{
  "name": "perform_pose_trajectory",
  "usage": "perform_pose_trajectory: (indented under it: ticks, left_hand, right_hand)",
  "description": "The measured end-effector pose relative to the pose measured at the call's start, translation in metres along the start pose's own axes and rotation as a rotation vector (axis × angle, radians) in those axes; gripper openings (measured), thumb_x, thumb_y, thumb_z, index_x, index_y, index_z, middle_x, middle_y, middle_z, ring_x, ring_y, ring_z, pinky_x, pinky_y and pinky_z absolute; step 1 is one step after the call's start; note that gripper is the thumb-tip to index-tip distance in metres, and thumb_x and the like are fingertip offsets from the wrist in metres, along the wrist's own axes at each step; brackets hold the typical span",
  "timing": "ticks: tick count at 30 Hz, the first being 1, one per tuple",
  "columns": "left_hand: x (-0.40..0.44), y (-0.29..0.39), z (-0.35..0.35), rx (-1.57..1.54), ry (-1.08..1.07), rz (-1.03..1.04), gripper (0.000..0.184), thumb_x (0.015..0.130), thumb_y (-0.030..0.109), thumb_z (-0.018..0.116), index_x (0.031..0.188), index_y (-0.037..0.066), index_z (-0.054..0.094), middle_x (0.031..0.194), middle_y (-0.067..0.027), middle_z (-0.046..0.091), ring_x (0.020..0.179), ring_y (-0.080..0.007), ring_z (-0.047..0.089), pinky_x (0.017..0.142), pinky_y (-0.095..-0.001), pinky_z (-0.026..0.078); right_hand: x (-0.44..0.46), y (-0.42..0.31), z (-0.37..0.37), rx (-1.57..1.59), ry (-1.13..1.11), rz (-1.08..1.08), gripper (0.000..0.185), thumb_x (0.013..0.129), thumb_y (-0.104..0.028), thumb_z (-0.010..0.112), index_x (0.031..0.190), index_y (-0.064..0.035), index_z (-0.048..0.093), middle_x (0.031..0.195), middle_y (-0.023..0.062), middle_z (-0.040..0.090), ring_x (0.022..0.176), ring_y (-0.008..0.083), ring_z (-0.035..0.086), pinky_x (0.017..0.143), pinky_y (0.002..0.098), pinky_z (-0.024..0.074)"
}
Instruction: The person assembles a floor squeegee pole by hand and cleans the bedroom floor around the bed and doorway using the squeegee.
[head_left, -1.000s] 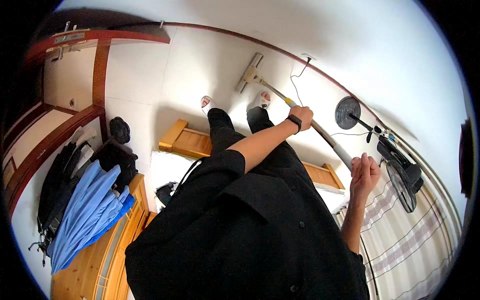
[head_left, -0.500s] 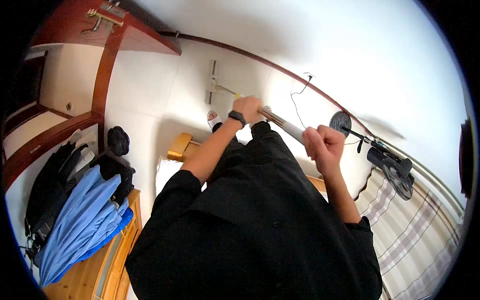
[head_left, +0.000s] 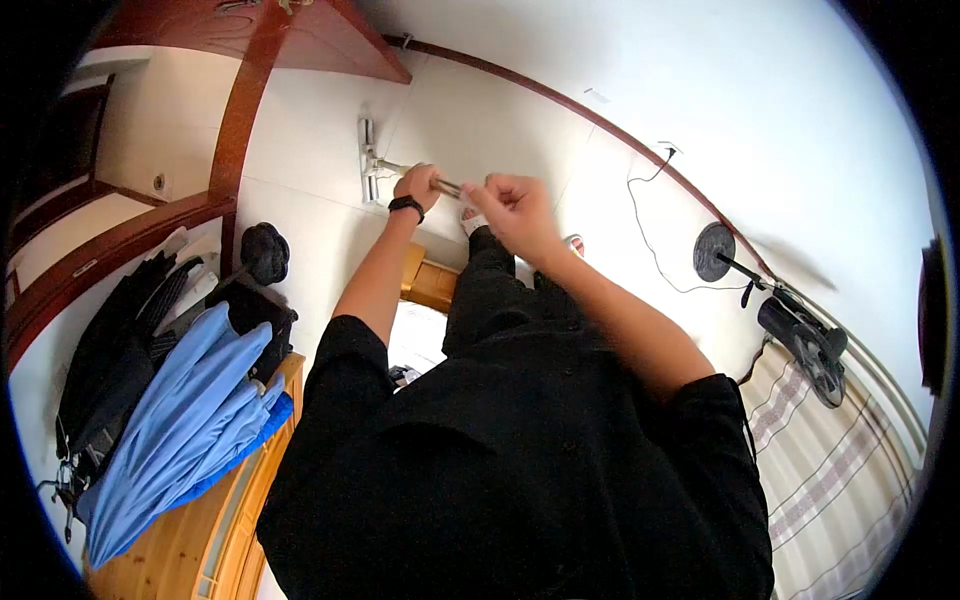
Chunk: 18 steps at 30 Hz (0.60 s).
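A mop with a wide flat head (head_left: 368,160) rests on the pale floor, ahead and to the left of my feet. My left hand (head_left: 418,187), with a black watch on its wrist, is closed around the lower part of the handle, near the head. Close beside it, my right hand (head_left: 515,212) is closed at the handle's upper part, slightly blurred. A short stretch of the mop handle (head_left: 449,188) shows between the two hands. The rest of the handle is hidden by the right hand and forearm.
A red-brown door (head_left: 330,35) stands open at the upper left. Blue clothing (head_left: 190,420) hangs over a wooden cabinet (head_left: 150,540) on the left. A fan (head_left: 820,365) and a round black base (head_left: 714,251) with a cord stand right, by a striped curtain (head_left: 815,470).
My right hand has moved left and forward, close to my left hand. The mop head and left hand have moved left in view, and the surroundings have shifted to the right.
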<state>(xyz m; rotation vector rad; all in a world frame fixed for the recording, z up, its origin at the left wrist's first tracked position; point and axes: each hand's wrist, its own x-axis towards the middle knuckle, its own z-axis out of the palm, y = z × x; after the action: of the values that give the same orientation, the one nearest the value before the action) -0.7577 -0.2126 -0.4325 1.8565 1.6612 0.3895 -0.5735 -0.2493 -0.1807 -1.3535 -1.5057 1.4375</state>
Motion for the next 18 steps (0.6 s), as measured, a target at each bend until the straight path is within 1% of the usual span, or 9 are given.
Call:
perform_pose_trajectory:
  ticks: [1, 3, 4, 5, 9, 11, 13, 17, 18]
  left_hand:
    - [0.008, 0.004, 0.008, 0.011, 0.002, 0.063, 0.013, 0.08, 0.018, 0.063, 0.084, 0.006, 0.058, 0.092, -0.0146, 0.062, 0.091, -0.0361, 0.06, 0.075, -0.0463, 0.049]
    - [0.013, 0.026, 0.027, 0.054, -0.092, 0.042, 0.014, 0.08, 0.018, 0.063, 0.086, 0.006, 0.06, 0.096, -0.0151, 0.063, 0.094, -0.037, 0.06, 0.077, -0.0468, 0.05]
    - [0.02, 0.039, 0.036, 0.032, -0.126, 0.005, 0.016, 0.081, 0.02, 0.063, 0.09, 0.007, 0.063, 0.099, -0.0157, 0.064, 0.096, -0.0373, 0.061, 0.08, -0.0464, 0.051]
    - [0.025, 0.051, 0.043, 0.035, -0.127, 0.008, 0.016, 0.081, 0.02, 0.063, 0.09, 0.007, 0.063, 0.099, -0.0157, 0.064, 0.096, -0.0373, 0.061, 0.08, -0.0464, 0.051]
    - [0.033, 0.112, 0.062, 0.096, -0.217, 0.016, 0.018, 0.082, 0.023, 0.063, 0.092, 0.008, 0.067, 0.1, -0.0159, 0.065, 0.095, -0.037, 0.063, 0.082, -0.0463, 0.052]
    - [0.033, 0.143, 0.076, 0.022, -0.205, 0.09, 0.016, 0.078, 0.023, 0.066, 0.085, 0.008, 0.064, 0.092, -0.0162, 0.063, 0.09, -0.0374, 0.061, 0.077, -0.0479, 0.05]
    - [0.048, 0.181, 0.096, 0.081, -0.275, 0.104, 0.017, 0.077, 0.024, 0.068, 0.087, 0.01, 0.066, 0.095, -0.0156, 0.064, 0.092, -0.0365, 0.062, 0.078, -0.0475, 0.05]
    - [0.027, 0.259, 0.115, 0.109, -0.291, 0.291, 0.016, 0.077, 0.023, 0.067, 0.088, 0.011, 0.066, 0.094, -0.014, 0.065, 0.091, -0.0362, 0.062, 0.078, -0.0471, 0.051]
    - [0.031, 0.276, 0.133, 0.091, -0.313, 0.327, 0.016, 0.077, 0.022, 0.067, 0.088, 0.011, 0.066, 0.094, -0.0141, 0.065, 0.091, -0.0363, 0.062, 0.078, -0.0471, 0.051]
  right_hand:
    - [-0.002, -0.006, -0.007, 0.002, 0.004, -0.001, 0.045, 0.094, -0.021, 0.065, 0.056, -0.0066, 0.047, 0.053, -0.0062, 0.039, 0.049, 0.0029, 0.033, 0.045, 0.0237, 0.0271]
    - [-0.012, -0.014, -0.03, 0.03, 0.126, 0.014, 0.043, 0.095, -0.02, 0.064, 0.057, -0.0078, 0.047, 0.052, -0.0063, 0.041, 0.048, 0.0023, 0.035, 0.043, 0.0227, 0.028]
    - [-0.012, 0.0, -0.048, 0.005, 0.123, 0.026, 0.043, 0.095, -0.02, 0.064, 0.057, -0.0094, 0.047, 0.051, -0.0057, 0.043, 0.046, 0.0022, 0.036, 0.041, 0.0219, 0.028]
    - [-0.015, 0.013, -0.065, 0.072, 0.144, 0.049, 0.044, 0.095, -0.019, 0.064, 0.056, -0.011, 0.045, 0.05, -0.005, 0.044, 0.044, 0.0027, 0.037, 0.041, 0.0216, 0.0266]
    - [-0.044, 0.009, -0.111, 0.046, 0.238, 0.104, 0.044, 0.094, -0.019, 0.065, 0.055, -0.0118, 0.045, 0.049, -0.0043, 0.044, 0.042, 0.0031, 0.036, 0.04, 0.0219, 0.0258]
    - [-0.064, 0.006, -0.137, 0.037, 0.272, 0.117, 0.045, 0.094, -0.02, 0.065, 0.055, -0.0116, 0.044, 0.049, -0.0034, 0.045, 0.042, 0.003, 0.038, 0.04, 0.022, 0.026]
    - [-0.079, -0.001, -0.171, 0.063, 0.355, 0.114, 0.046, 0.092, -0.02, 0.067, 0.053, -0.0095, 0.044, 0.049, -0.0069, 0.041, 0.046, 0.0016, 0.033, 0.043, 0.0226, 0.022]
    - [-0.153, -0.01, -0.199, -0.026, 0.511, 0.053, 0.045, 0.092, -0.018, 0.067, 0.053, -0.0099, 0.045, 0.049, -0.0055, 0.044, 0.045, 0.0012, 0.036, 0.042, 0.0214, 0.0235]
    - [-0.161, -0.005, -0.218, 0.01, 0.561, 0.092, 0.045, 0.092, -0.017, 0.066, 0.054, -0.0104, 0.045, 0.049, -0.0053, 0.044, 0.044, 0.0012, 0.037, 0.042, 0.0212, 0.0241]
